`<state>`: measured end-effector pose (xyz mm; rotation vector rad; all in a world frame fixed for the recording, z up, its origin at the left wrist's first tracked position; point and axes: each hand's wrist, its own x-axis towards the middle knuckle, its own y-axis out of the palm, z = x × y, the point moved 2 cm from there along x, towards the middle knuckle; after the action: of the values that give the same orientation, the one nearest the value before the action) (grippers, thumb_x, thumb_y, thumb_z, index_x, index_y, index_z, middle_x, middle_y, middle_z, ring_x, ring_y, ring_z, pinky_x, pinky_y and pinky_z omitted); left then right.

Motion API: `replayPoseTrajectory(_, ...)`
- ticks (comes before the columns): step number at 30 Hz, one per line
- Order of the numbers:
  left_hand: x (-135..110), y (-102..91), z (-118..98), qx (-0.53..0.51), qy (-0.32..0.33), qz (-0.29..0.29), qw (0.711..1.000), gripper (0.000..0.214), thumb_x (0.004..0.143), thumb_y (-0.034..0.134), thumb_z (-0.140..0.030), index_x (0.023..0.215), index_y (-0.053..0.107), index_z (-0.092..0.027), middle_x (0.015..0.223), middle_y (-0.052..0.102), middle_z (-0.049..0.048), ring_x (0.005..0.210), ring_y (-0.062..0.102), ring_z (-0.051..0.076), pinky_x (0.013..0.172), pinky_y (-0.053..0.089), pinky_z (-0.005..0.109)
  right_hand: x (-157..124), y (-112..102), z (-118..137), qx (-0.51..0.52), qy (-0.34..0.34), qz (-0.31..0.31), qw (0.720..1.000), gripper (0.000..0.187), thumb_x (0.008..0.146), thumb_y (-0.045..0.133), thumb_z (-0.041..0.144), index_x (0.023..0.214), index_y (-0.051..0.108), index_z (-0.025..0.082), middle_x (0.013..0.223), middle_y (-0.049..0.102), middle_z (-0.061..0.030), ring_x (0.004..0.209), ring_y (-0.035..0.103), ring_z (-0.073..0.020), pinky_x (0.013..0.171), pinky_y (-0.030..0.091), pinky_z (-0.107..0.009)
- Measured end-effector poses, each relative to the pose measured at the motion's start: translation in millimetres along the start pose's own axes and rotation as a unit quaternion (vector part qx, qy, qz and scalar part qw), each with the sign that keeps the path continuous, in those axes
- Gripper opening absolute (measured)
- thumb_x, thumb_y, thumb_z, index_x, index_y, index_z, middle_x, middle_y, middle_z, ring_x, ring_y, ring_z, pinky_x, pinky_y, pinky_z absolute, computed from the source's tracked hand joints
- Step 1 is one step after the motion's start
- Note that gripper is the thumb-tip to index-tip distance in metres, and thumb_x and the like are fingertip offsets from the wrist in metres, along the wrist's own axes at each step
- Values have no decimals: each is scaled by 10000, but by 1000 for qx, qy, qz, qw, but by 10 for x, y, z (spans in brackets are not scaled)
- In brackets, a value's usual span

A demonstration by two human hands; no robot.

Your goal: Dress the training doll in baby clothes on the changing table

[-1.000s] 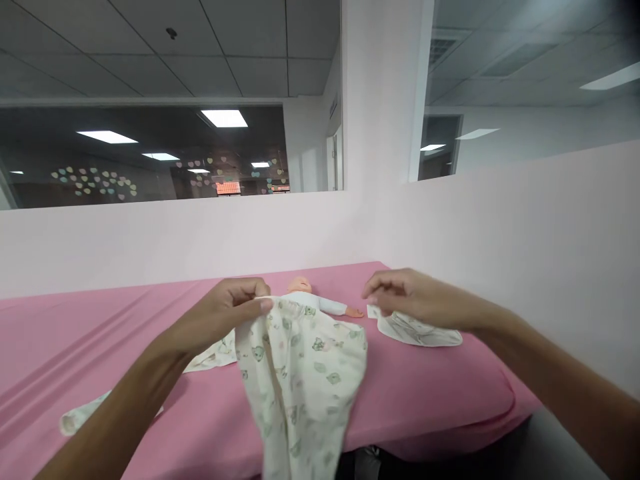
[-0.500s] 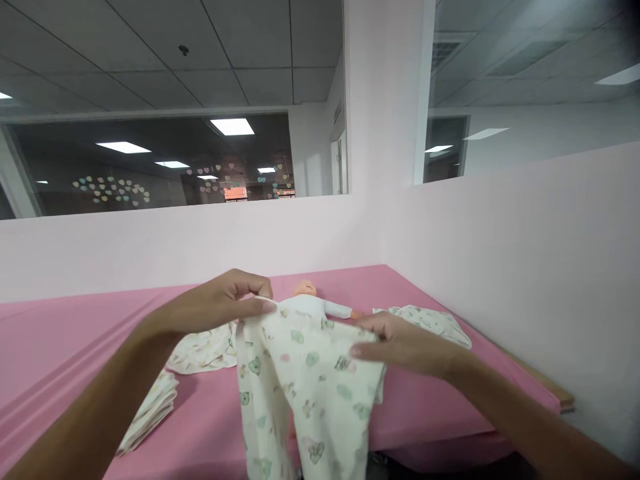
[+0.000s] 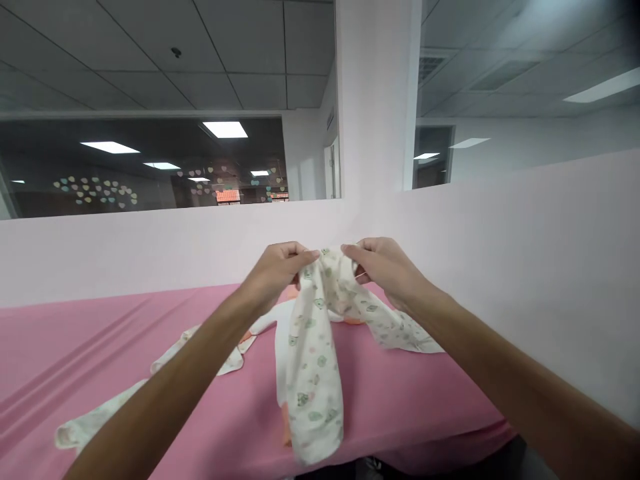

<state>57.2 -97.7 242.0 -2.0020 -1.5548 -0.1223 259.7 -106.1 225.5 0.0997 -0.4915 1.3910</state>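
Note:
A pair of baby pants [image 3: 316, 373] in white cloth with a green and pink print hangs in front of me. My left hand [image 3: 285, 267] pinches its upper edge between thumb and fingers. Close beside it, my right hand [image 3: 383, 267] grips the other side of that edge, which is bunched together. One pant leg hangs straight down. Behind it lies a baby doll in a white top [image 3: 281, 350], with its head and body mostly hidden. Similar printed cloth [image 3: 400, 330] stretches to the right under my right forearm; I cannot tell where the pants end there.
The doll lies on a pink-covered bed [image 3: 200, 413]. A printed garment [image 3: 233, 363] lies beside the doll's arm, partly behind my left forearm, and another folded one [image 3: 95, 417] is nearer the left. White walls [image 3: 525, 267] with windows border the bed.
Both hands have risen and come closer together, gathering the waist of the pants. The pants were spread wide before; now one leg hangs narrow. My view has shifted slightly.

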Motion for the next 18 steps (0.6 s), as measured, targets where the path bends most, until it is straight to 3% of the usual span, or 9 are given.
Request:
replayPoseTrajectory(3,16,243,-45,-59,31,0,998,278,800,647,-383,688,537,-154,614,534,-19,539,496,83,545,422,229,-199,182,135,12,-21,63,998,266,824,590,377,676,511,171,689,567,-15,652,550,-116,616,466,-265)
replayPoseTrajectory(6,-12,358,-100,-32,70,-23,997,265,809,636,-380,708,542,-154,645,558,-10,581,533,99,565,439,232,-337,224,190,-30,-35,115,992,238,797,610,402,779,530,179,705,565,-3,624,527,-108,558,421,-239)
replayPoseTrajectory(11,-75,395,-157,63,118,-46,990,224,834,581,-364,726,547,-171,685,570,-12,600,519,104,525,395,216,-350,153,129,-100,-36,97,990,285,739,649,417,783,464,204,703,496,35,565,437,-86,471,313,-216)
replayPoseTrajectory(14,-94,385,-161,116,127,-72,982,228,854,544,-362,715,543,-181,653,541,-26,571,483,99,504,365,218,-330,160,71,-110,-39,125,985,266,751,628,419,763,480,198,724,504,21,586,437,-96,481,313,-230)
replayPoseTrajectory(18,-112,414,-171,138,131,-31,981,234,882,505,-359,748,578,-181,702,608,-8,630,547,120,554,412,236,-322,201,27,-93,-36,121,988,240,752,619,400,784,499,195,747,510,9,619,448,-110,500,322,-242)
